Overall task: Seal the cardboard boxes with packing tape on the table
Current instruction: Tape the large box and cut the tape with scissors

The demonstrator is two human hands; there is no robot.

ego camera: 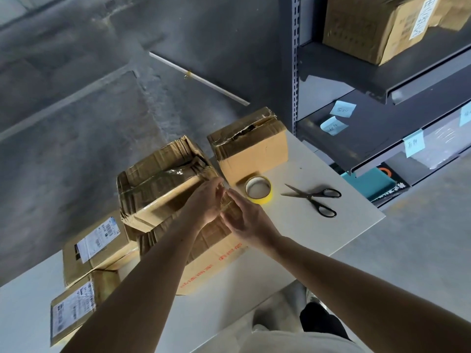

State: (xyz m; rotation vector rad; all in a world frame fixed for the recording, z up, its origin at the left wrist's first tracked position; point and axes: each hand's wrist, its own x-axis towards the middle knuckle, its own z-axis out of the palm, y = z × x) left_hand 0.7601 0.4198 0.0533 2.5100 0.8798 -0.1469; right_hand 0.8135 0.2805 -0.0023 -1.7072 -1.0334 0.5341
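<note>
At frame centre we find the tape roll [258, 190] on the table [318, 235], scissors [314, 197] to its right, stacked boxes [163, 184] left.

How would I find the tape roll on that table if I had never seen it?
Start at the pale table beside the grey shelving rack. Near its right end, in front of the small upright cardboard box and left of the black scissors, lies the tape roll. It is the only round, yellow thing there.
</note>
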